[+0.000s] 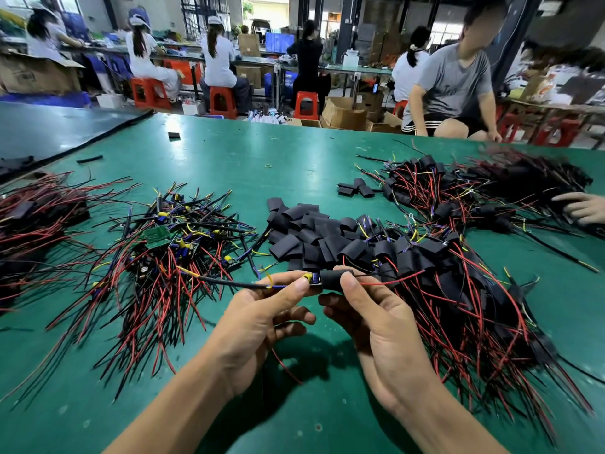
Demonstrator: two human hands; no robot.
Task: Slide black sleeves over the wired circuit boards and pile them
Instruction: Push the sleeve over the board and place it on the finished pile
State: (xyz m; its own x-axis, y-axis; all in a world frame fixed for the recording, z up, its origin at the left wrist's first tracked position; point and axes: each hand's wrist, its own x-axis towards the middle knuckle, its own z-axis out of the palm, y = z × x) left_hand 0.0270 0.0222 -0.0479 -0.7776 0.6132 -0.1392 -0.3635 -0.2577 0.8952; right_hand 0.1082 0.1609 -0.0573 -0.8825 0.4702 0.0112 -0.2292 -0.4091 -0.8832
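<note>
Black sleeve (333, 278) pinched in right grip (381, 329), partway over wired circuit board (311, 278) pinched in left grip (258, 324).

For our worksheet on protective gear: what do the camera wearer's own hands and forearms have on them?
Nothing is worn. The left hand and right hand are bare: no gloves or rings. The left forearm and right forearm are uncovered, with no sleeve, watch or wristband in view. The visible thumbnails are short and unpainted.
</note>
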